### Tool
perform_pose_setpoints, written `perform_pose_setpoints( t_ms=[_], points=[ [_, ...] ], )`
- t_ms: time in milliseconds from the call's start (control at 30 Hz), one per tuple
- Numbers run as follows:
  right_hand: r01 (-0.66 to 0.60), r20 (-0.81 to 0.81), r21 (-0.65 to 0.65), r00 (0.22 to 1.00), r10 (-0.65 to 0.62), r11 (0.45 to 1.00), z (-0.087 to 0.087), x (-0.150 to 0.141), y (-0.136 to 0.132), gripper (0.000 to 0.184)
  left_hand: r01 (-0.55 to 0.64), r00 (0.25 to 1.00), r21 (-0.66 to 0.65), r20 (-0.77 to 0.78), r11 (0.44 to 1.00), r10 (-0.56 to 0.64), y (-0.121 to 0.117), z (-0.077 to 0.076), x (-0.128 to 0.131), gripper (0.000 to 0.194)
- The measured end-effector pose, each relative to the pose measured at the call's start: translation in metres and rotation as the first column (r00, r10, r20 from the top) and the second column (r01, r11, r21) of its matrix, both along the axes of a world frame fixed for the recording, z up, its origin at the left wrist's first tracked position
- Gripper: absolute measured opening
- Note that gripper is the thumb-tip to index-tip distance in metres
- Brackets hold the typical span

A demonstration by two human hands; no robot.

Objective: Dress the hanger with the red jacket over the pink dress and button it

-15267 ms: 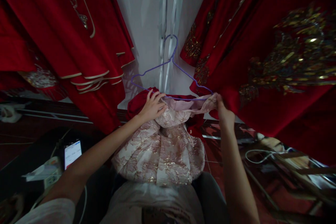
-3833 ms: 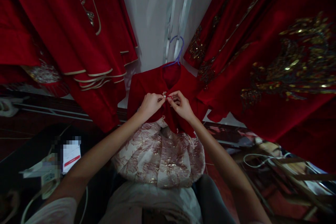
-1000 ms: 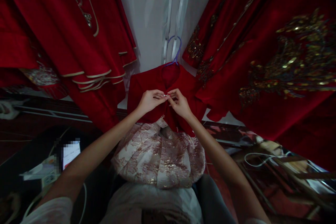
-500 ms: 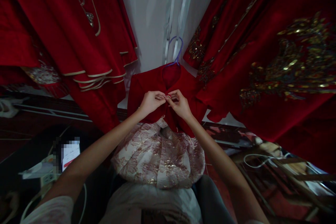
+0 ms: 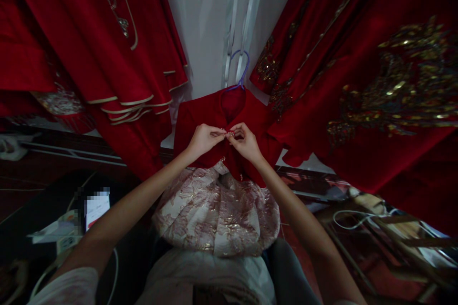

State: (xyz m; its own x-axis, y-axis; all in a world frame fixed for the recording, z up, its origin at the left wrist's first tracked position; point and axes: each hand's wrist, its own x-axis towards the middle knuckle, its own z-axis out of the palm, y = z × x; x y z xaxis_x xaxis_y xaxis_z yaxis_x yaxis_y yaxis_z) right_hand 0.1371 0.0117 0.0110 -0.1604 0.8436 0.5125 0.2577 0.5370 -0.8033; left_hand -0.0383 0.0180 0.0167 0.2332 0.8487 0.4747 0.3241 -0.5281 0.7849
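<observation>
A short red jacket [image 5: 196, 112] hangs by a purple hanger [image 5: 244, 69] in front of me. At the middle of its front, my left hand [image 5: 206, 140] is closed in a pinch, fingertips on a small beaded fastener. My right hand [image 5: 244, 143] pinches the same spot from the other side, and the two sets of fingertips meet. The fastener is mostly covered by my fingers. Below it, the jacket's front edges hang apart, with small gold ornaments along them. The jacket's bottom touches a pale pink and gold brocade skirt [image 5: 214, 214] over my lap.
Long red garments [image 5: 118, 62] with cream piping hang at left. More red garments, one with gold sequins [image 5: 393, 86], hang at right. A metal rail [image 5: 248, 14] stands behind. A lit phone [image 5: 96, 207] and power strip lie at lower left; a wooden stool [image 5: 397, 221] stands at right.
Hardly anything differs. My fingertips shift very slightly at the jacket's front, still pinching the same place.
</observation>
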Motion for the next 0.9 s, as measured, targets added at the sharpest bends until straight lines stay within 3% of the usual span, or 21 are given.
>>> perform_pose_setpoints(
  t_ms=[367, 500, 633, 800, 900],
  points=[
    [-0.04, 0.006, 0.001, 0.999, 0.04, 0.999, -0.001, -0.001, 0.003, 0.024, 0.042, 0.996, -0.042, 0.081, 0.998, -0.038, -0.007, -0.004, 0.008, 0.022],
    [-0.129, 0.039, 0.014, 0.991, 0.128, 0.992, -0.002, 0.0, -0.001, 0.034, 0.014, 1.0, 0.068, -0.019, 0.998, -0.012, -0.013, -0.006, 0.013, 0.03],
    [-0.133, 0.09, 0.06, 0.988, 0.127, 0.989, -0.002, 0.001, -0.005, 0.039, -0.046, 0.979, 0.201, -0.185, 0.979, 0.084, -0.013, -0.011, 0.018, 0.035],
    [-0.052, 0.076, 0.085, 0.996, 0.045, 0.995, -0.002, -0.003, -0.003, 0.027, -0.093, 0.959, 0.181, -0.249, 0.979, 0.137, -0.013, -0.012, 0.022, 0.032],
    [-0.022, 0.104, 0.124, 0.995, 0.009, 0.992, -0.004, -0.004, -0.004, 0.031, -0.092, 0.961, 0.194, -0.238, 0.977, 0.138, -0.016, -0.01, 0.019, 0.032]
  ],
)
